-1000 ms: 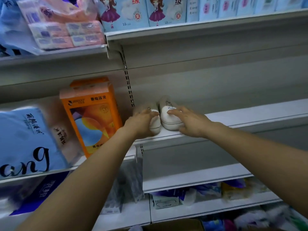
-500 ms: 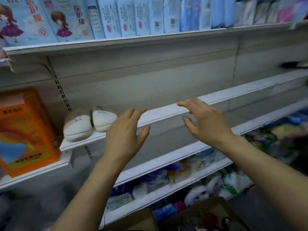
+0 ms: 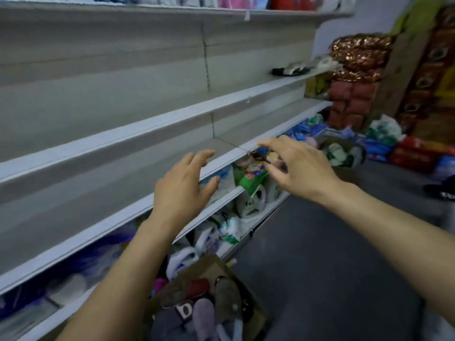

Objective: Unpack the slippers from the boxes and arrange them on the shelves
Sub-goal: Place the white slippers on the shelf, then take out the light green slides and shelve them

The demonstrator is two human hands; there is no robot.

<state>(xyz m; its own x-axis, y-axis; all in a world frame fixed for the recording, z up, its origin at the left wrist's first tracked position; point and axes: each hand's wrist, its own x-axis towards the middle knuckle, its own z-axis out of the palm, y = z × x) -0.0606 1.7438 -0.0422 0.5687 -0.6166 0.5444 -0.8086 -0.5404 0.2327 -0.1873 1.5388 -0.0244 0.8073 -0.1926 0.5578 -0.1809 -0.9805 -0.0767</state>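
My left hand (image 3: 183, 187) and my right hand (image 3: 299, 166) hover in front of the grey shelves (image 3: 147, 124), fingers spread and relaxed, holding nothing. Below them on the floor stands an open cardboard box (image 3: 256, 313) with several slippers (image 3: 225, 299) inside, brown, grey, lilac and red. At the far right end of the upper shelf lie a few dark and pale slippers (image 3: 295, 69). The white pair I was touching earlier is out of view.
The lower shelves hold plastic-wrapped goods (image 3: 248, 179). Packets line the top shelf (image 3: 231, 1). Stacked bundles and bags (image 3: 354, 89) stand at the aisle's far end, with a second box (image 3: 344, 153) on the dark floor (image 3: 320, 254).
Both hands let go of the white slippers and drew back from the shelf. My view swung right and down, so the orange box and white pair left the frame and the box of slippers appeared.
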